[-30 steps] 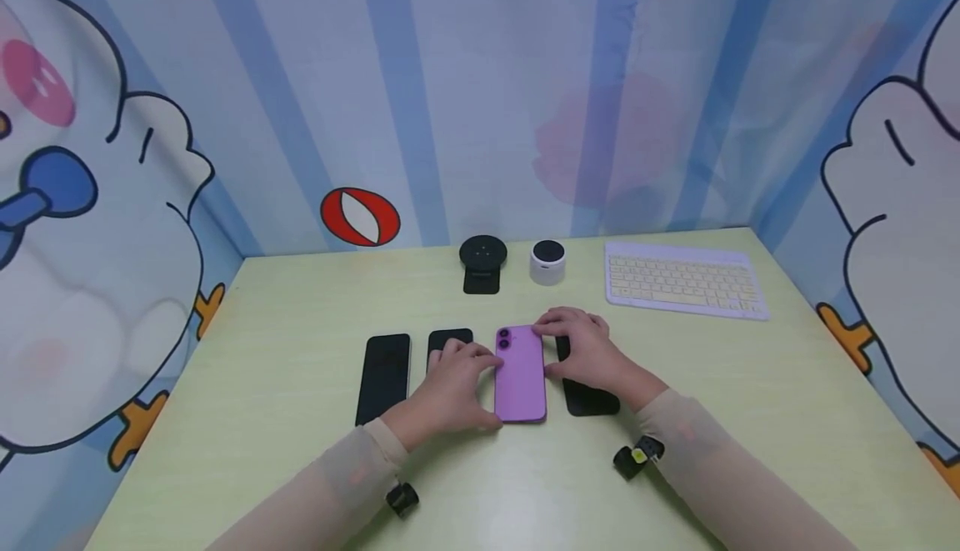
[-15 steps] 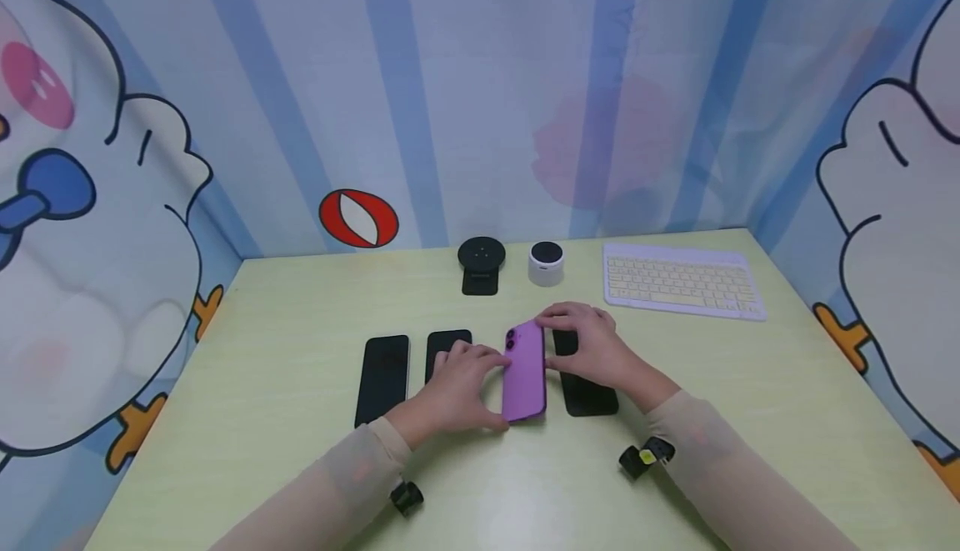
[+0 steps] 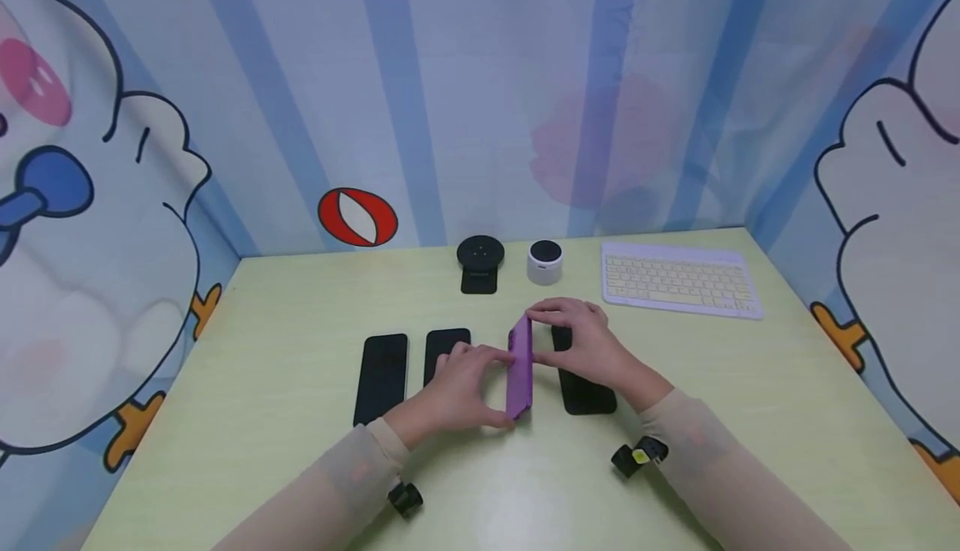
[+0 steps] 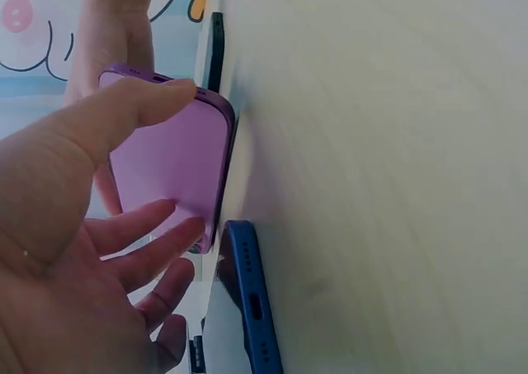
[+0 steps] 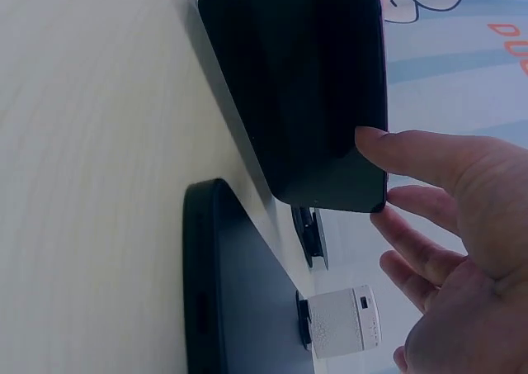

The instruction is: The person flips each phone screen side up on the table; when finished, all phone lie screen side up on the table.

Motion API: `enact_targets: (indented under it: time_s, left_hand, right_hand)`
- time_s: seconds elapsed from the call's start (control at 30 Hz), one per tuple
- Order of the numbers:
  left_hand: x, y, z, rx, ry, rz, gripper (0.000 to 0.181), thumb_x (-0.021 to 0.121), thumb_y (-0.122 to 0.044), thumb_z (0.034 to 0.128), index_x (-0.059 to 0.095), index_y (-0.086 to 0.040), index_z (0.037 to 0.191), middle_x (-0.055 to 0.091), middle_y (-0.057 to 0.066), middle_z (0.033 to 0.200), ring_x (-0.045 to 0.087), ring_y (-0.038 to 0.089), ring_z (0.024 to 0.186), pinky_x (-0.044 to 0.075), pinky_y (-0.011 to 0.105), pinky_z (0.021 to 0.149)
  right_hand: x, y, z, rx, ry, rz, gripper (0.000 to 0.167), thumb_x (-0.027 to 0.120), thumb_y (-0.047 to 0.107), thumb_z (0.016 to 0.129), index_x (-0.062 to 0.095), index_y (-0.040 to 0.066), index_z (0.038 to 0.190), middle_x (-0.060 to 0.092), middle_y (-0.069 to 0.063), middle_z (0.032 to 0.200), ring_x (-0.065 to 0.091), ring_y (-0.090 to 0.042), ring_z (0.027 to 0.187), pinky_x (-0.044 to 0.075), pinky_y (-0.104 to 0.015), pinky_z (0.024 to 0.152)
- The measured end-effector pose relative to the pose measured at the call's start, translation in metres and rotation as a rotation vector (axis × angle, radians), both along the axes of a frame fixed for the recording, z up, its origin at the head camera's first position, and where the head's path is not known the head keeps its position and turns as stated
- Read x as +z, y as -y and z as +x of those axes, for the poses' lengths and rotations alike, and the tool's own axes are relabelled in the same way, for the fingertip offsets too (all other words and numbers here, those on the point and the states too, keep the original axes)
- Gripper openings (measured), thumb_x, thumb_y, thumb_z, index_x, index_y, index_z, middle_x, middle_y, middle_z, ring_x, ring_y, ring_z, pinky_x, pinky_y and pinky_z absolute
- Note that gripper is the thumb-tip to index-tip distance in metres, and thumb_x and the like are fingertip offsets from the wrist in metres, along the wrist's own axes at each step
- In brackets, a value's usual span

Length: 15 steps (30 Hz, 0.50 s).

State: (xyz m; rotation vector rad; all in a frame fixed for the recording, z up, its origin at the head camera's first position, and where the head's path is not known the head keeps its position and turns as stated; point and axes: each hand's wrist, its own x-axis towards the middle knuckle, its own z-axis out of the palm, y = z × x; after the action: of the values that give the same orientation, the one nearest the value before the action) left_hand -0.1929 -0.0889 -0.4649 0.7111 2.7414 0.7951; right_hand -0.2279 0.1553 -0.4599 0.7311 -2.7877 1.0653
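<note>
A purple phone stands tilted up on its long edge between both hands. In the left wrist view its purple back faces the left hand, whose thumb and fingers touch it. The right wrist view shows its dark screen, pinched at a corner and edge by the thumb and fingers of the right hand. From above, the left hand partly covers a dark phone, and the right hand partly covers another.
Farther left lies another dark phone. Behind, along the table's back, are a black round-topped stand, a small white cylinder with a dark top and a lilac keyboard. A striped curtain hangs behind.
The purple phone has gone from lying flat, back up, to standing steeply on its long edge, its screen turned toward the right hand. Both hands have stayed at its sides.
</note>
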Motion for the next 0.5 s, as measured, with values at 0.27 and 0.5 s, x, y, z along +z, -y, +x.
enact_targets:
  time_s: [0.27, 0.5]
  left_hand:
    - [0.004, 0.005, 0.005, 0.070, 0.098, 0.144, 0.082, 0.095, -0.040, 0.0718, 0.056, -0.033, 0.143, 0.059, 0.001, 0.136, 0.046, 0.022, 0.121, 0.043, 0.045, 0.092]
    - [0.014, 0.012, 0.006, 0.048, 0.061, 0.156, 0.087, 0.094, -0.036, 0.0744, 0.050, -0.031, 0.149, 0.055, -0.008, 0.146, 0.045, 0.023, 0.127, 0.044, 0.048, 0.097]
  right_hand:
    - [-0.001, 0.011, -0.001, 0.013, -0.001, -0.016, 0.062, 0.087, 0.027, 0.084, 0.065, 0.014, 0.141, 0.059, -0.008, 0.147, 0.047, -0.032, 0.143, 0.014, -0.069, 0.119]
    - [-0.002, 0.020, -0.004, 0.024, -0.051, -0.044, 0.060, 0.088, 0.028, 0.083, 0.068, 0.016, 0.138, 0.062, -0.007, 0.143, 0.049, -0.031, 0.141, 0.016, -0.072, 0.117]
